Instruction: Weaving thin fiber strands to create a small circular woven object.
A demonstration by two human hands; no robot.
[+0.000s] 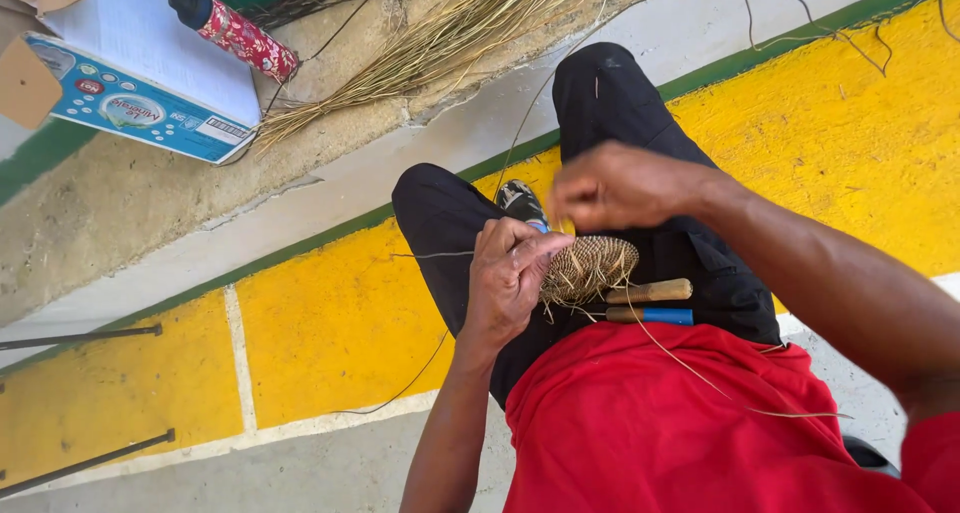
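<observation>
On the floor before the seated person runs a broad yellow painted band (330,323) with a green edge line, and beyond it a rough concrete step (150,213). At the far side lies a bundle of dry straw fibres (430,43), loose and not yet used, beside a white and blue cardboard box (140,73) and a small roll wrapped in red patterned cloth (245,35). The person wears a red shirt (650,423) and black trousers (610,103). On the lap rests a small woven piece (590,265), a round coiled disc of straw, which looks like only the beginning of a bigger article: the coils are few, and loose ends stick out at its lower edge. The left hand (510,273) grips the left rim of this disc, its fingers curled closed around the edge. The right hand (620,185) is just above the disc, the fingers pinched together, seemingly on a thin strand, though the strand between them is too fine to see well. One long fibre (700,373) trails over the shirt. Just beside the disc lie two tools, one with a wooden handle (650,291) and one with a blue handle (655,316), both untouched.
</observation>
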